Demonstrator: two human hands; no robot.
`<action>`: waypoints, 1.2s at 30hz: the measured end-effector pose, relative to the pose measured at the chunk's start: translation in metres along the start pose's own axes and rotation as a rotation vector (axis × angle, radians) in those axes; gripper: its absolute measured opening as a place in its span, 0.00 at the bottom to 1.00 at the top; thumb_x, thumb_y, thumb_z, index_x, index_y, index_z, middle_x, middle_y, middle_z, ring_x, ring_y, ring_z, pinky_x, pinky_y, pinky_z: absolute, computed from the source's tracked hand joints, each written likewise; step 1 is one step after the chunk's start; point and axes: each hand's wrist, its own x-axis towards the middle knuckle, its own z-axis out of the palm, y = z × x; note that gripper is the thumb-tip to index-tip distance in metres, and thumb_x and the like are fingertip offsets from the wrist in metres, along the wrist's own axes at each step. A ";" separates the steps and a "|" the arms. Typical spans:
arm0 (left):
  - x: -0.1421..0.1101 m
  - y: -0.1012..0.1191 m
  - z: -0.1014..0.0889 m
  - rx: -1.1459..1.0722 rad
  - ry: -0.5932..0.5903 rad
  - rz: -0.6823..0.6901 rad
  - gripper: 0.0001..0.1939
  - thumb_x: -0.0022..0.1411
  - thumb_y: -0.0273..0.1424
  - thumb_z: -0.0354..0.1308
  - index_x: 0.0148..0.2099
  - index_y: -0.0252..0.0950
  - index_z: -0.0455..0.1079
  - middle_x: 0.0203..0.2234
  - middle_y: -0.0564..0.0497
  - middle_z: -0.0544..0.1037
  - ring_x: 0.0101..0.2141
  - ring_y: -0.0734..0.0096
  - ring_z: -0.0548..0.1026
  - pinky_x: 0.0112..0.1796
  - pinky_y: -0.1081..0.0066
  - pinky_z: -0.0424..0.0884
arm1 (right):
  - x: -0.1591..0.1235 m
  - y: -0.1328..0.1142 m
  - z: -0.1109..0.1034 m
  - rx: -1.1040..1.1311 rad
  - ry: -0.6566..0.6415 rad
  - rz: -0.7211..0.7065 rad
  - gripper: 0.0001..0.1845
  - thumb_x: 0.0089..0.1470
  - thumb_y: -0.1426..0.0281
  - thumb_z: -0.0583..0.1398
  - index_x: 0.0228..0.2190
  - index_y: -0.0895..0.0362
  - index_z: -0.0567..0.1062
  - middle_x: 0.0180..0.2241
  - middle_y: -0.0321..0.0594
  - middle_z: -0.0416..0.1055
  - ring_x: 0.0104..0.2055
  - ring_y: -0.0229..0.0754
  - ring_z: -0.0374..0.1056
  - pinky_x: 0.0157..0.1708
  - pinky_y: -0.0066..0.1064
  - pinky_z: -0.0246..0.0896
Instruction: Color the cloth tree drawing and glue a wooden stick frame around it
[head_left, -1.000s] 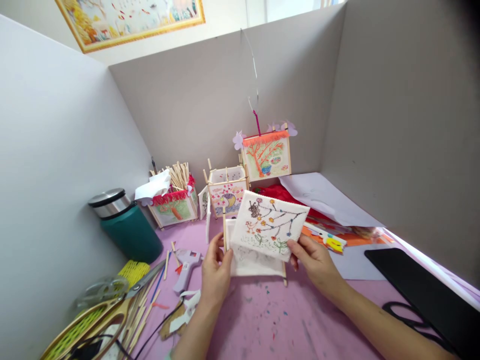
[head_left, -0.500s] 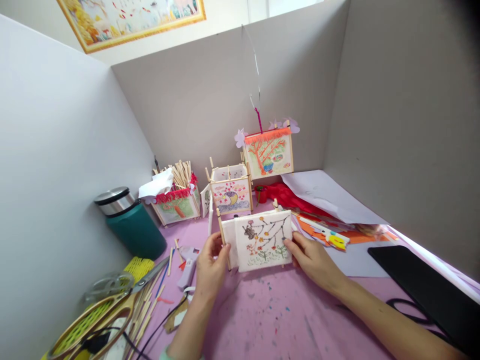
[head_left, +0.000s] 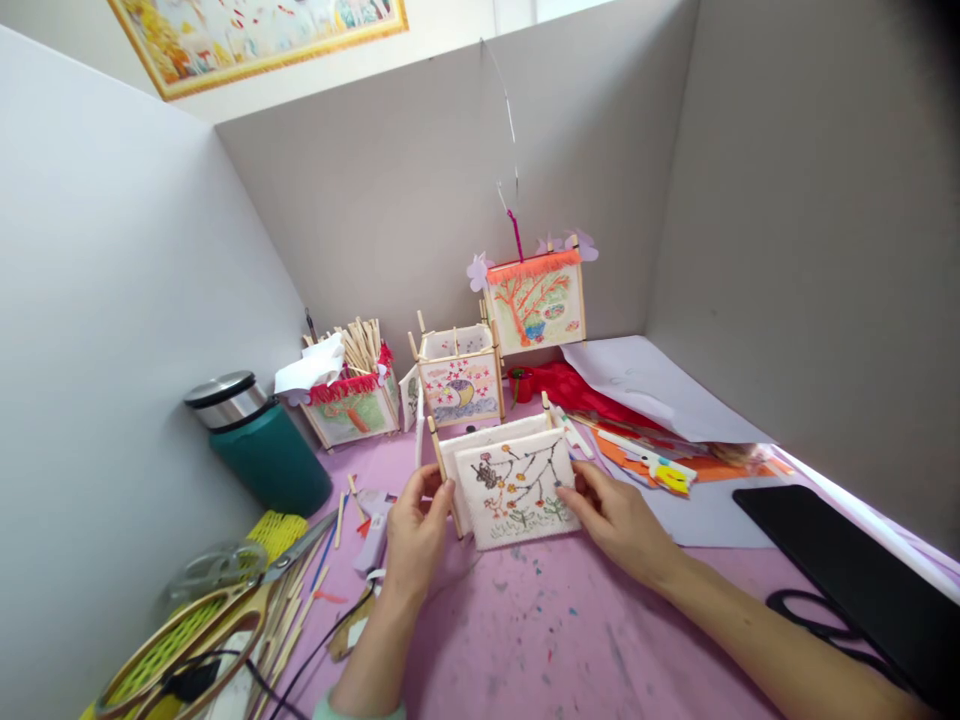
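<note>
Between my hands, low over the pink table, is a white panel (head_left: pixel 521 490) drawn with a branch, blossoms and leaves. Its face leans against a small lantern frame (head_left: pixel 444 450) made of wooden sticks and white sides. My left hand (head_left: pixel 420 525) is closed around the frame's left stick, thumb in front. At the panel's right edge my right hand (head_left: pixel 611 515) pinches it, thumb on the drawn face and fingers behind. Just behind stands a lantern (head_left: pixel 459 390) with a moon drawing. The lower back of the held frame is hidden by the panel.
A teal bottle (head_left: pixel 270 460), large scissors (head_left: pixel 247 590) and a hot glue gun (head_left: pixel 373 540) lie to the left. A box of sticks (head_left: pixel 352 400) and a hanging lantern (head_left: pixel 536 305) are behind. A black tablet-like slab (head_left: pixel 847 570) and black-handled scissors (head_left: pixel 814 612) lie right.
The drawn panel has shifted slightly left and tilted back, showing more of the frame's top behind it. My right hand has moved left with it; my left hand keeps its hold.
</note>
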 end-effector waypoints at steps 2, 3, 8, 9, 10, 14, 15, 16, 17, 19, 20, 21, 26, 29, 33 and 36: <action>0.000 -0.001 0.000 0.003 0.011 0.001 0.15 0.59 0.39 0.53 0.45 0.36 0.68 0.36 0.48 0.76 0.35 0.68 0.73 0.33 0.72 0.68 | 0.000 0.000 0.000 -0.003 0.019 0.017 0.12 0.57 0.59 0.51 0.33 0.54 0.65 0.25 0.34 0.67 0.25 0.39 0.62 0.26 0.30 0.54; 0.000 -0.001 0.000 0.003 0.018 0.001 0.15 0.58 0.38 0.53 0.45 0.36 0.68 0.36 0.48 0.76 0.35 0.68 0.73 0.32 0.72 0.68 | 0.000 0.000 0.001 -0.004 0.028 0.021 0.12 0.57 0.59 0.51 0.33 0.54 0.65 0.25 0.35 0.67 0.24 0.39 0.62 0.26 0.30 0.54; 0.000 -0.001 0.000 0.011 0.018 0.001 0.15 0.58 0.38 0.53 0.45 0.36 0.68 0.36 0.48 0.76 0.34 0.69 0.74 0.31 0.73 0.68 | -0.001 0.000 0.001 -0.022 0.057 0.013 0.13 0.57 0.58 0.52 0.28 0.54 0.62 0.23 0.34 0.66 0.23 0.37 0.60 0.25 0.29 0.53; 0.000 -0.001 0.000 0.015 0.014 0.001 0.15 0.58 0.38 0.53 0.45 0.36 0.68 0.36 0.48 0.76 0.34 0.69 0.74 0.32 0.72 0.69 | -0.001 0.000 0.001 -0.026 0.057 0.008 0.13 0.57 0.59 0.52 0.27 0.54 0.62 0.23 0.33 0.65 0.23 0.37 0.59 0.25 0.29 0.53; 0.000 -0.001 0.000 0.018 0.011 0.001 0.15 0.58 0.38 0.53 0.45 0.36 0.67 0.37 0.48 0.76 0.34 0.69 0.73 0.32 0.72 0.69 | -0.001 0.000 0.001 -0.030 0.056 0.002 0.13 0.57 0.59 0.52 0.26 0.54 0.61 0.23 0.33 0.64 0.23 0.37 0.59 0.25 0.29 0.52; 0.000 -0.001 0.000 0.019 0.005 0.004 0.15 0.59 0.38 0.52 0.45 0.36 0.67 0.36 0.48 0.76 0.35 0.69 0.73 0.33 0.72 0.68 | -0.002 -0.002 0.001 -0.030 0.062 -0.030 0.14 0.58 0.59 0.51 0.25 0.54 0.59 0.21 0.32 0.62 0.23 0.37 0.57 0.26 0.29 0.52; 0.000 -0.001 0.000 0.016 0.006 0.003 0.15 0.59 0.38 0.52 0.45 0.36 0.67 0.36 0.48 0.76 0.35 0.69 0.73 0.33 0.72 0.68 | -0.003 -0.002 0.002 -0.027 0.067 -0.038 0.14 0.58 0.59 0.51 0.25 0.54 0.60 0.21 0.33 0.61 0.23 0.37 0.57 0.26 0.29 0.52; 0.000 0.000 0.000 0.013 0.008 0.001 0.15 0.59 0.38 0.53 0.45 0.36 0.67 0.36 0.48 0.76 0.34 0.69 0.73 0.33 0.72 0.68 | -0.003 -0.003 0.002 -0.023 0.070 -0.042 0.14 0.58 0.60 0.51 0.25 0.54 0.60 0.21 0.33 0.61 0.23 0.37 0.56 0.25 0.29 0.51; 0.000 0.000 0.000 0.010 0.011 -0.001 0.15 0.59 0.38 0.53 0.45 0.36 0.68 0.36 0.48 0.76 0.34 0.69 0.74 0.32 0.72 0.68 | -0.003 -0.003 0.002 -0.018 0.071 -0.044 0.14 0.57 0.60 0.51 0.25 0.54 0.60 0.21 0.33 0.61 0.23 0.37 0.56 0.25 0.29 0.51; 0.000 0.001 0.001 0.003 0.018 -0.004 0.15 0.58 0.38 0.53 0.45 0.36 0.68 0.36 0.48 0.77 0.34 0.69 0.74 0.32 0.72 0.68 | -0.003 -0.004 0.002 -0.008 0.073 -0.040 0.14 0.57 0.60 0.51 0.24 0.54 0.60 0.21 0.32 0.61 0.22 0.36 0.55 0.24 0.28 0.51; 0.000 0.001 0.001 0.000 0.020 -0.003 0.15 0.58 0.38 0.53 0.44 0.36 0.68 0.36 0.48 0.77 0.34 0.69 0.73 0.32 0.73 0.68 | -0.003 -0.004 0.002 -0.005 0.075 -0.038 0.14 0.57 0.60 0.52 0.24 0.54 0.60 0.20 0.32 0.61 0.22 0.36 0.55 0.24 0.28 0.51; 0.000 0.001 0.001 -0.002 0.020 0.000 0.15 0.58 0.38 0.54 0.44 0.36 0.68 0.36 0.48 0.77 0.34 0.69 0.73 0.32 0.73 0.68 | -0.003 -0.004 0.002 -0.003 0.075 -0.037 0.14 0.57 0.60 0.52 0.24 0.54 0.60 0.20 0.32 0.60 0.22 0.36 0.55 0.24 0.28 0.51; -0.001 0.000 0.001 -0.007 0.005 0.007 0.14 0.58 0.38 0.53 0.44 0.36 0.68 0.36 0.49 0.76 0.33 0.70 0.73 0.33 0.73 0.68 | -0.004 -0.004 0.002 -0.004 0.078 -0.043 0.14 0.58 0.60 0.52 0.25 0.54 0.60 0.21 0.31 0.59 0.23 0.36 0.55 0.25 0.28 0.50; -0.001 0.001 0.001 -0.023 -0.018 0.004 0.15 0.59 0.38 0.53 0.45 0.36 0.67 0.36 0.48 0.76 0.34 0.70 0.73 0.32 0.73 0.69 | -0.004 -0.004 0.001 -0.002 0.076 -0.047 0.14 0.58 0.60 0.52 0.24 0.54 0.59 0.21 0.31 0.59 0.23 0.36 0.55 0.25 0.28 0.50; -0.001 0.001 0.000 -0.027 -0.035 0.004 0.15 0.59 0.38 0.52 0.45 0.36 0.67 0.36 0.48 0.76 0.35 0.69 0.73 0.32 0.72 0.70 | -0.005 -0.004 0.001 -0.001 0.083 -0.046 0.14 0.58 0.60 0.52 0.25 0.54 0.59 0.21 0.31 0.58 0.23 0.36 0.55 0.26 0.29 0.50; -0.001 0.001 -0.001 0.004 -0.035 0.007 0.15 0.60 0.38 0.52 0.46 0.36 0.67 0.37 0.48 0.76 0.36 0.69 0.73 0.34 0.72 0.69 | -0.005 -0.004 0.002 0.006 0.082 -0.036 0.13 0.58 0.60 0.52 0.27 0.54 0.62 0.21 0.32 0.60 0.23 0.37 0.56 0.26 0.29 0.51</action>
